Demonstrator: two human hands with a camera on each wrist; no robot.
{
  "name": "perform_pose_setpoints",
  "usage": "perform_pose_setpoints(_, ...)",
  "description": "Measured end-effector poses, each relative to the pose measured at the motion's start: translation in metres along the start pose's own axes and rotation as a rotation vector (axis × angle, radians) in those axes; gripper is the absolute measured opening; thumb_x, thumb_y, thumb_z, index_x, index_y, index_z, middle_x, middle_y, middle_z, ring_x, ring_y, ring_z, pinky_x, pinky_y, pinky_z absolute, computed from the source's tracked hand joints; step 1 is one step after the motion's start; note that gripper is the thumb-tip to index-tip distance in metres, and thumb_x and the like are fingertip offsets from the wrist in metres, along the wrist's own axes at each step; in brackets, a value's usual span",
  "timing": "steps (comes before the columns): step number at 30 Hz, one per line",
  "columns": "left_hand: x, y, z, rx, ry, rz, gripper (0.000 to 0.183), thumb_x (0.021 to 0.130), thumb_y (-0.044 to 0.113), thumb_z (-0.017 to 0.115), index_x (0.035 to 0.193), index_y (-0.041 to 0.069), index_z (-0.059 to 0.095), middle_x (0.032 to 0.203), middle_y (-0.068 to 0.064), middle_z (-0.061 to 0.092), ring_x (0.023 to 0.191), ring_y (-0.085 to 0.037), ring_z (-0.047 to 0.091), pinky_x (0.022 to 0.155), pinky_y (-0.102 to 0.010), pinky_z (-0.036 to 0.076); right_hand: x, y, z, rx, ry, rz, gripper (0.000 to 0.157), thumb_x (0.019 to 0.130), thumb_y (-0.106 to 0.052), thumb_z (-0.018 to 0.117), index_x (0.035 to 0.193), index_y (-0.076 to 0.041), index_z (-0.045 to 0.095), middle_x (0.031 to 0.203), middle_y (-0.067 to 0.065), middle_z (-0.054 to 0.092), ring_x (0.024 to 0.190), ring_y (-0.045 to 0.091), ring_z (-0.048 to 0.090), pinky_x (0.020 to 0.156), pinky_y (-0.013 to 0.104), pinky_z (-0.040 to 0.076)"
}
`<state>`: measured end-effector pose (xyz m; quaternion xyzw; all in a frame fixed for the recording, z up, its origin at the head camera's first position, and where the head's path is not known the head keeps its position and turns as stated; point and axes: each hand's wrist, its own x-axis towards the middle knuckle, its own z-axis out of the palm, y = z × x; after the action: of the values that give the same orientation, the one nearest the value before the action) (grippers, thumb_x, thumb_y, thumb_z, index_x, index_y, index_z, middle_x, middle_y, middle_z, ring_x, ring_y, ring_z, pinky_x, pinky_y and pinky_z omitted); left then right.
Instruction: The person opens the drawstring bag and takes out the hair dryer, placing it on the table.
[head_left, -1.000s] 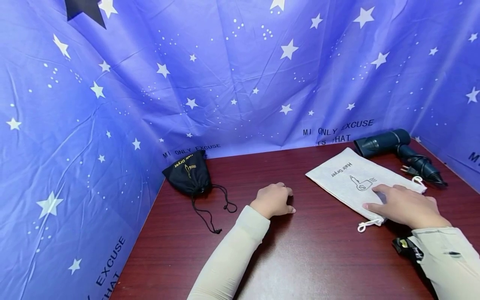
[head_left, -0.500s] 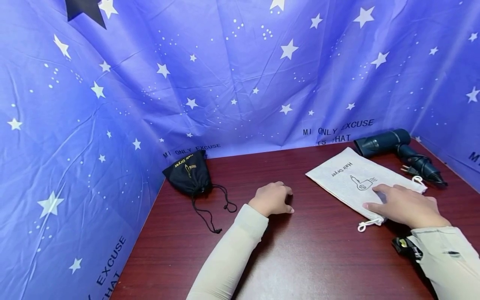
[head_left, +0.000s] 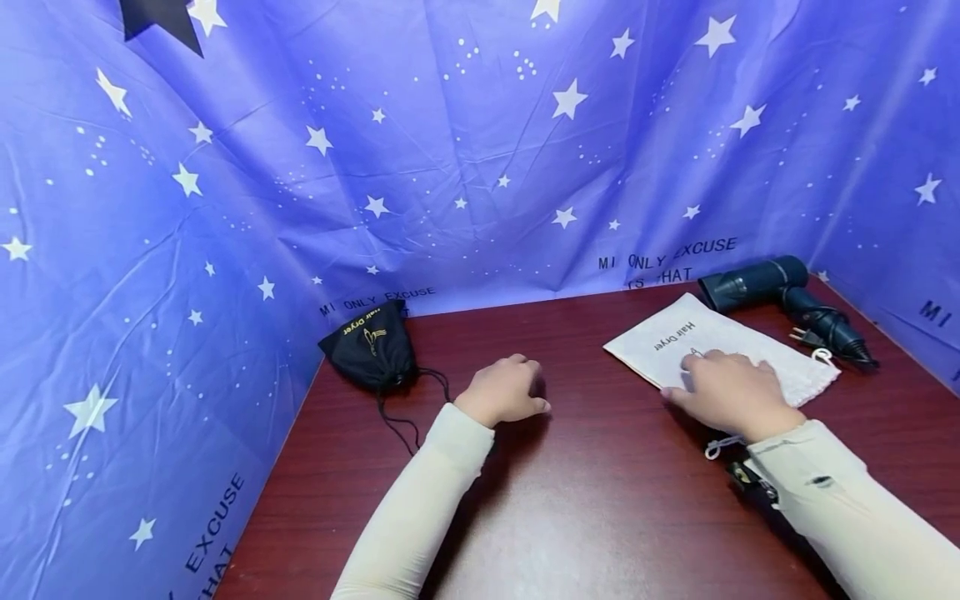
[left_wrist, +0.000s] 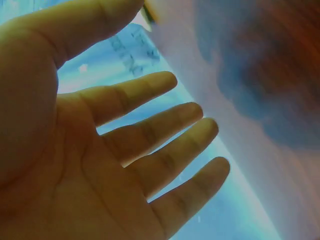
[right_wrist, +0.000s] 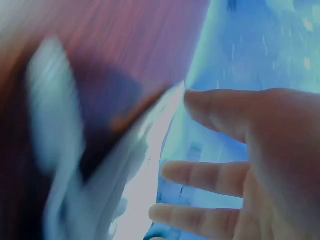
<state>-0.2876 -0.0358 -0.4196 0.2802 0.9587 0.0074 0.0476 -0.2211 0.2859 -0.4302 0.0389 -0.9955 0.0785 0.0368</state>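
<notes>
A white drawstring bag (head_left: 667,329) printed "Hair Dryer" lies flat on the right of the table. My right hand (head_left: 731,393) is over its near part, covering most of the printed drawing. In the right wrist view the thumb and fingers (right_wrist: 200,177) are stretched out beside the bag's pale edge (right_wrist: 150,165), gripping nothing. Left of centre, my left hand (head_left: 504,389) hovers above the tabletop, closest to a black drawstring pouch (head_left: 367,346). Its fingers (left_wrist: 165,130) are spread and the palm is bare in the left wrist view.
Behind the white bag lies a dark hair dryer (head_left: 757,283), its cord wound round the handle. The reddish-brown table (head_left: 585,517) meets a blue star-printed cloth (head_left: 465,150) at the back and sides. Black cords trail from the pouch, partly hidden by the left arm.
My right hand has shifted left across the white bag, over its printed drawing. The left hand has moved slightly left, toward the black pouch. The whole view has turned a little.
</notes>
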Motion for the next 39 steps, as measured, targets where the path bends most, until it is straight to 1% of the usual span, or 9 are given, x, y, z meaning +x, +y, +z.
perform_pose_setpoints(3,-0.011,-0.021,-0.007,-0.015,0.044,-0.040,0.063,0.093,0.052,0.072,0.144,0.016,0.059,0.149,-0.006,0.057,0.133,-0.025,0.058,0.098,-0.047,0.055,0.013,-0.031,0.005,-0.021,0.043,-0.076,0.048,0.088,-0.052,0.074,0.105,-0.007,0.071,0.101,0.020,0.068,0.094,0.047,0.065,0.077,0.072,0.044)
perform_pose_setpoints(6,-0.022,-0.042,-0.013,-0.038,0.086,-0.087,0.062,0.094,0.048,0.072,0.144,0.014,0.059,0.149,-0.010,0.056,0.133,-0.029,0.058,0.102,-0.048,0.053,0.024,-0.060,0.011,-0.036,0.067,-0.138,0.043,0.088,-0.048,0.075,0.105,-0.008,0.072,0.102,0.018,0.070,0.096,0.046,0.066,0.081,0.072,0.045)
perform_pose_setpoints(9,-0.032,-0.061,-0.017,-0.063,0.127,-0.131,0.060,0.094,0.046,0.072,0.143,0.012,0.060,0.149,-0.013,0.054,0.134,-0.032,0.056,0.104,-0.050,0.052,0.035,-0.086,0.015,-0.039,0.073,-0.189,0.043,0.089,-0.045,0.074,0.110,-0.007,0.071,0.108,0.019,0.070,0.099,0.045,0.066,0.088,0.073,0.044)
perform_pose_setpoints(13,-0.043,-0.080,-0.018,-0.106,0.188,-0.178,0.058,0.094,0.043,0.074,0.140,0.010,0.061,0.150,-0.015,0.053,0.134,-0.034,0.055,0.106,-0.050,0.050,0.048,-0.114,0.020,-0.038,0.079,-0.249,0.047,0.090,-0.045,0.072,0.117,-0.007,0.070,0.114,0.018,0.070,0.103,0.043,0.066,0.090,0.069,0.046)
perform_pose_setpoints(18,-0.056,-0.101,-0.016,-0.168,0.288,-0.227,0.053,0.093,0.037,0.074,0.135,0.008,0.062,0.144,-0.017,0.055,0.132,-0.038,0.054,0.109,-0.051,0.046,0.064,-0.144,0.025,-0.006,0.095,-0.300,0.046,0.092,-0.045,0.071,0.119,-0.008,0.069,0.111,0.013,0.071,0.100,0.039,0.069,0.086,0.061,0.051)
perform_pose_setpoints(24,-0.069,-0.127,-0.014,-0.264,0.387,-0.323,0.054,0.094,0.038,0.072,0.138,0.009,0.060,0.151,-0.020,0.048,0.138,-0.042,0.046,0.111,-0.058,0.041,0.085,-0.184,0.030,0.065,0.058,-0.366,0.044,0.094,-0.045,0.069,0.122,-0.010,0.068,0.114,0.009,0.070,0.103,0.033,0.070,0.086,0.056,0.054)
perform_pose_setpoints(30,-0.075,-0.149,-0.011,-0.368,0.471,-0.409,0.060,0.095,0.037,0.069,0.143,0.004,0.055,0.154,-0.026,0.041,0.142,-0.048,0.038,0.113,-0.064,0.035,0.103,-0.218,0.036,0.134,0.000,-0.398,0.044,0.097,-0.044,0.065,0.127,-0.011,0.067,0.121,0.008,0.068,0.111,0.029,0.068,0.090,0.053,0.054)
perform_pose_setpoints(34,-0.080,-0.164,-0.008,-0.430,0.486,-0.469,0.064,0.096,0.037,0.067,0.148,0.003,0.050,0.155,-0.026,0.038,0.141,-0.049,0.036,0.115,-0.063,0.032,0.111,-0.239,0.042,0.197,-0.040,-0.414,0.046,0.098,-0.043,0.064,0.130,-0.011,0.065,0.125,0.008,0.067,0.115,0.028,0.066,0.094,0.051,0.054)
perform_pose_setpoints(39,-0.078,-0.176,-0.005,-0.478,0.472,-0.522,0.066,0.098,0.037,0.064,0.151,0.003,0.046,0.156,-0.028,0.035,0.141,-0.050,0.034,0.115,-0.064,0.032,0.117,-0.257,0.049,0.228,-0.095,-0.420,0.047,0.097,-0.040,0.067,0.132,-0.010,0.064,0.127,0.009,0.065,0.119,0.026,0.064,0.099,0.043,0.052)
